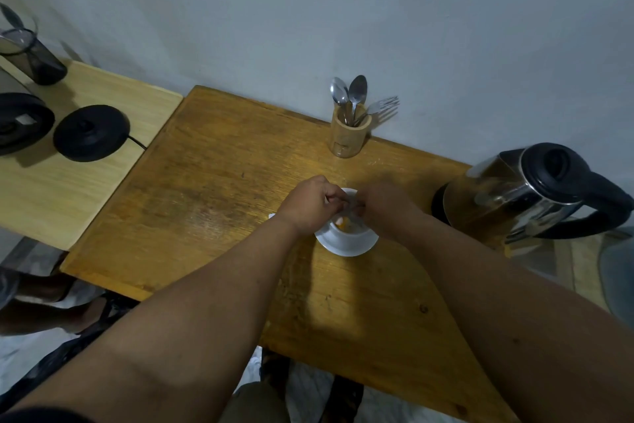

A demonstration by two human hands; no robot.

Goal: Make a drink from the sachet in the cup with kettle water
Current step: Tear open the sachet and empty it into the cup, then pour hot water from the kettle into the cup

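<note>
A white cup stands on a white saucer in the middle of the wooden table. My left hand and my right hand meet right above the cup, fingers pinched together on a small sachet whose orange and pale part shows between them. Most of the sachet is hidden by my fingers. A steel kettle with a black lid and handle stands on the table to the right of the cup.
A wooden holder with spoons and a fork stands against the wall behind the cup. On a lighter side table at the left lie a black kettle base, another black appliance and a dark jug.
</note>
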